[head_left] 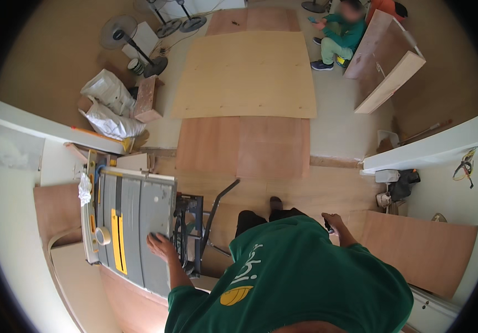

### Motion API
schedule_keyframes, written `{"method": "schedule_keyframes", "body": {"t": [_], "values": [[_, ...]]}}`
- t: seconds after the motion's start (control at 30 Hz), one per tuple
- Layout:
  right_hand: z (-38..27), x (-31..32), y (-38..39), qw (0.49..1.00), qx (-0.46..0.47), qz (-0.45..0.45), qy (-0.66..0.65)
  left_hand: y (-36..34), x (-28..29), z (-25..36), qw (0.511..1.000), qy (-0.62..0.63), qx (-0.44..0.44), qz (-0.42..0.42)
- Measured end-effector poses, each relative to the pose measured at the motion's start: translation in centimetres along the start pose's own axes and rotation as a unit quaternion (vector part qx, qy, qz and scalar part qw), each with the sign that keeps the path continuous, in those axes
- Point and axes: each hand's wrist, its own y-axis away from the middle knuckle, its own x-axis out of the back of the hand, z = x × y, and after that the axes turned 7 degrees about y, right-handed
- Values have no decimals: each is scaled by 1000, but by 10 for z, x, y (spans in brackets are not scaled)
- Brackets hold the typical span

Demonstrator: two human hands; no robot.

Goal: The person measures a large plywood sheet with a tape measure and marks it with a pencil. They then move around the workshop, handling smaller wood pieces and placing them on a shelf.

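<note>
My left hand (162,246) rests on the grey top of a table saw (158,213), near its right edge, fingers laid on the metal. A yellow insert strip (118,241) runs along the saw top, and a roll of tape (102,236) sits at its left side. On my other side, my right hand (334,223) is held out from my body with its fingers closed around something small and dark. What that object is cannot be made out.
Plywood sheets (244,75) lie on the floor ahead. A person (341,34) sits at the far right beside a wooden frame (386,61). Standing fans (133,41) and white sacks (111,102) are far left. A brown board (419,250) lies at right. The saw's black stand (194,233) juts beside me.
</note>
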Motion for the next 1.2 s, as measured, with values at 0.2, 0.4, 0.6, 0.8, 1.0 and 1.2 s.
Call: {"method": "schedule_keyframes", "body": {"t": [0.2,0.4,0.6,0.8,1.0,1.2], "values": [[-53,-8,-26,998,-15,-19,57,-6,-12,6,999,34,19,26],[-99,-33,-70,960,152,-45,231,-4,-16,-7,999,-22,13,21],[-209,-55,-97,973,33,-87,211,-15,-29,16,996,-72,29,51],[-374,-86,-110,909,125,-59,394,-52,-49,67,984,-104,136,45],[-483,-93,-122,954,128,-44,269,-123,-58,112,951,-82,287,75],[-525,-98,-171,979,75,-67,176,-179,-117,233,953,204,223,-19]]}}
